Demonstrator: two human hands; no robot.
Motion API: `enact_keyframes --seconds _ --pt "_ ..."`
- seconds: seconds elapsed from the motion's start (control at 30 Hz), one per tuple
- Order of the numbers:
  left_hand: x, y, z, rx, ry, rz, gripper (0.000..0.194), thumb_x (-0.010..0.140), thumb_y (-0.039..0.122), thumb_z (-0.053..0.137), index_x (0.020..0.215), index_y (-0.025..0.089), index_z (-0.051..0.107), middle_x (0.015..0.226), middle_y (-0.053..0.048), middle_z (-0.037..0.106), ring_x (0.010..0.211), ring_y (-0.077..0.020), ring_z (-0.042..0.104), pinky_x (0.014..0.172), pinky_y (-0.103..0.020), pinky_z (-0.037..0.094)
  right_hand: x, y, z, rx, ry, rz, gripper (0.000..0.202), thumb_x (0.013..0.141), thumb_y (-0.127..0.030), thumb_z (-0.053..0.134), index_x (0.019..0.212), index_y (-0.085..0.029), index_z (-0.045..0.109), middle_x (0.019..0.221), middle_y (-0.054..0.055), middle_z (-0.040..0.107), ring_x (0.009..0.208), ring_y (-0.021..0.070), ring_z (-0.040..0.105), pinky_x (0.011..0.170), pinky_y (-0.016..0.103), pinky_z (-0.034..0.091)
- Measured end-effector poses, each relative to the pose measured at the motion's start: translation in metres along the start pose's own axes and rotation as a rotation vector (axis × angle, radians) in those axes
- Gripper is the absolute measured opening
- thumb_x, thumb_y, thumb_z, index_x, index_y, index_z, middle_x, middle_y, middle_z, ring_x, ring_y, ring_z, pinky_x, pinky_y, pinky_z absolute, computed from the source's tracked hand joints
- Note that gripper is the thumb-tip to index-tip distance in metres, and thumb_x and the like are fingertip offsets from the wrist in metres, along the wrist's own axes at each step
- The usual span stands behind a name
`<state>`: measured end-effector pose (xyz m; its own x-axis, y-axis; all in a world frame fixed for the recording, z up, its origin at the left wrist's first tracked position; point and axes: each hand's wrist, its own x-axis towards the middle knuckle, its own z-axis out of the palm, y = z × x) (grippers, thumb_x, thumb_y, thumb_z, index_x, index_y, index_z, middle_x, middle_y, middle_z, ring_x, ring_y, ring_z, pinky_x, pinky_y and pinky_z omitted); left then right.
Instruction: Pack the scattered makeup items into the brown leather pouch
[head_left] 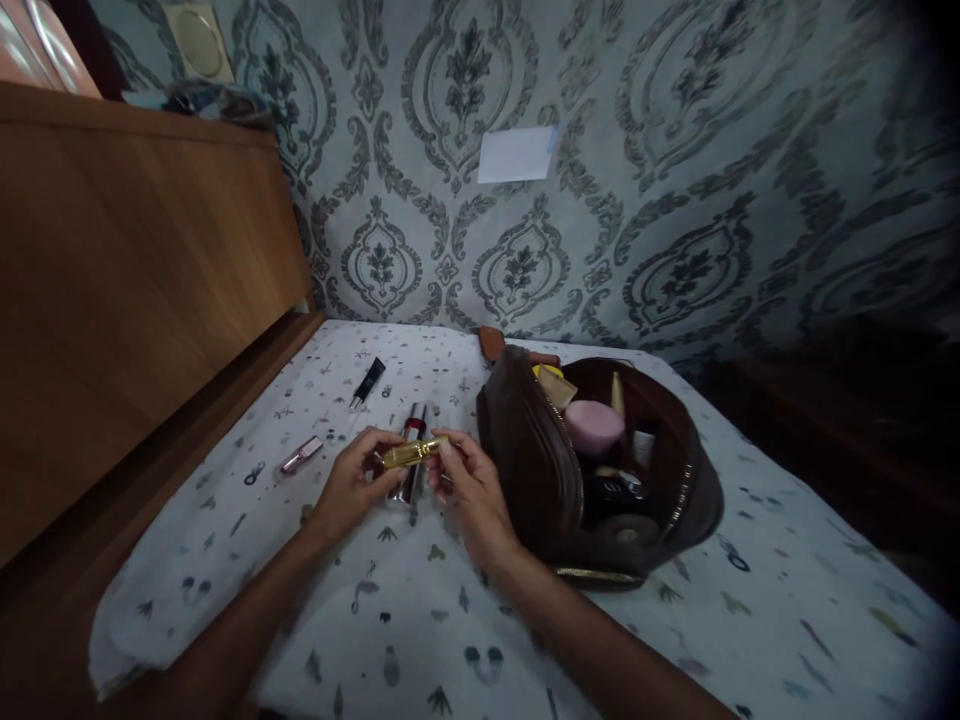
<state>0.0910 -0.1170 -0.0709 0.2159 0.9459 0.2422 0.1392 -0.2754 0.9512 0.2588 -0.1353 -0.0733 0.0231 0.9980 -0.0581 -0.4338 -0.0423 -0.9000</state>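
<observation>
My left hand (361,478) is closed on the left end of a small gold bottle (405,454). The fingers of my right hand (474,488) pinch its narrower right end. Under the gold bottle, a silver tube with a red band (415,423) lies on the patterned white sheet, partly covered by it and my fingers. An open brown bag (529,455) stands just right of my right hand. Inside it are a pink rounded item (594,426), a yellowish packet (555,387) and several dark items that are hard to make out.
On the sheet (405,620), a black tube (367,383) and a small pink bottle (301,455) lie to the left. A brown object (492,343) sits behind the bag. A wooden cabinet (142,270) borders the left side; a patterned wall (450,230) rises behind.
</observation>
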Motion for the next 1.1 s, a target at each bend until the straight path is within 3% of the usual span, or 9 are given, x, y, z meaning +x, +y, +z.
enact_keyframes --seconds 0.23,0.5,1.1 --pt "-0.002 -0.004 0.002 -0.044 -0.041 0.005 0.028 0.083 0.034 0.072 0.107 0.02 0.065 0.1 -0.004 0.067 0.088 -0.0191 0.063 0.077 -0.028 0.05 0.001 0.0 -0.006 -0.02 -0.021 -0.039 0.05 0.077 -0.06 0.074 0.106 -0.021 0.062 0.075 -0.002 0.057 0.061 0.0106 0.05 0.049 0.02 0.035" --pt "-0.001 -0.005 0.002 -0.011 0.013 0.067 0.026 0.08 0.031 0.075 0.103 0.02 0.068 0.1 -0.004 0.065 0.092 -0.02 0.062 0.08 -0.029 0.049 0.002 0.001 -0.007 -0.045 -0.031 -0.056 0.052 0.078 -0.06 0.072 0.113 -0.022 0.063 0.076 0.0 0.059 0.064 0.0129 0.052 0.049 0.022 0.036" --pt "-0.005 -0.001 0.003 0.031 0.019 0.153 0.025 0.082 0.027 0.073 0.106 0.021 0.066 0.101 -0.004 0.062 0.091 -0.0192 0.062 0.079 -0.03 0.051 -0.002 -0.009 -0.003 -0.003 -0.035 -0.073 0.043 0.078 -0.056 0.076 0.097 -0.02 0.065 0.073 -0.002 0.059 0.063 0.0113 0.054 0.052 0.021 0.041"
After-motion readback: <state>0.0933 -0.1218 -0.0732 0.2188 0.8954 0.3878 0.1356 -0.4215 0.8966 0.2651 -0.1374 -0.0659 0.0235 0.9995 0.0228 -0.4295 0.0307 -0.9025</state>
